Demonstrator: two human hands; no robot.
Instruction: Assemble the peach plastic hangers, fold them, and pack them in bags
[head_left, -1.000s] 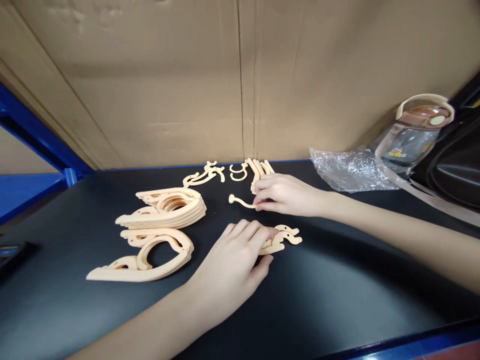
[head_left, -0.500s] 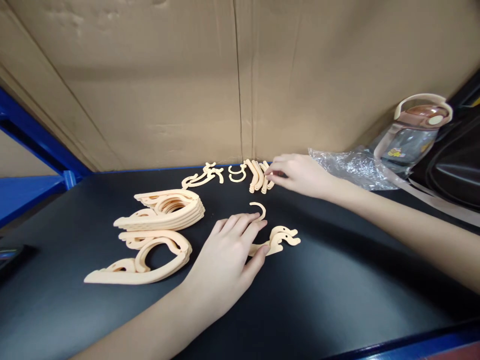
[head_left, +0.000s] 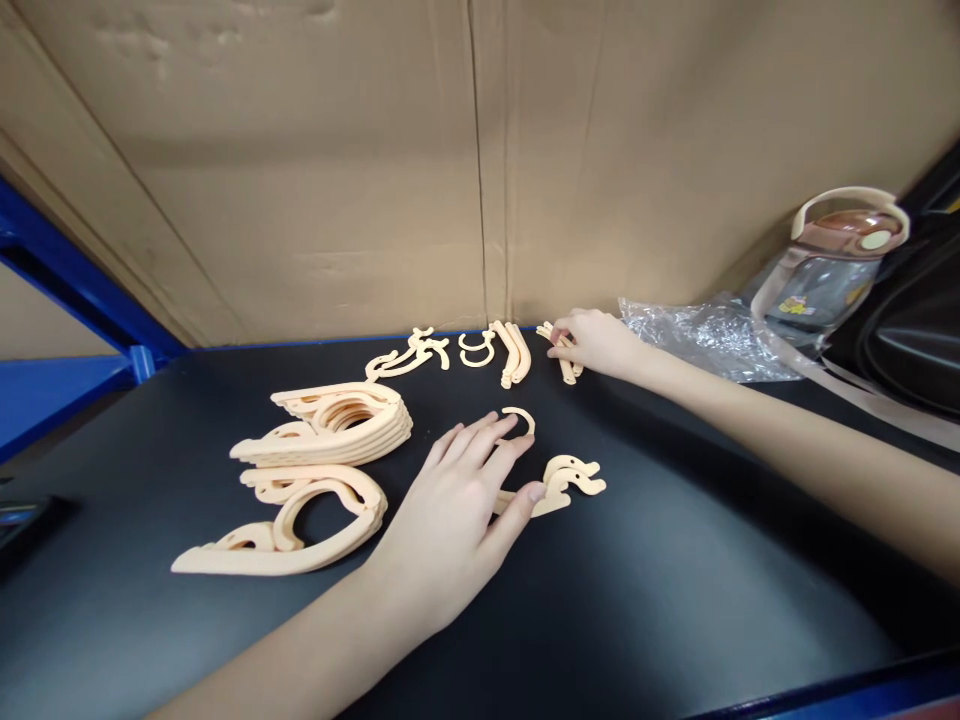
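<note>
Our left hand [head_left: 450, 510] lies palm down, fingers loosely spread, over a cream two-humped piece [head_left: 574, 475] and against a cream hook [head_left: 529, 420], mid-way across the black counter [head_left: 675, 610]. Our right hand [head_left: 598, 342] reaches toward the back edge, its fingertips at short cream bars [head_left: 570, 370]; we cannot tell whether they pinch one. Just left of those stand bent cream arms [head_left: 514, 355] and small hooks [head_left: 478, 350], close to the cardboard wall [head_left: 337, 180]. Two stacks of folded cream pieces [head_left: 386, 440] sit left of our left hand, well in from the side. Open surface runs from our right forearm to the blue front edge [head_left: 862, 700]. At far right, a see-through bottle [head_left: 832, 290] leans beside a crumpled plastic bag [head_left: 690, 335]; we cannot make out contents.
</note>
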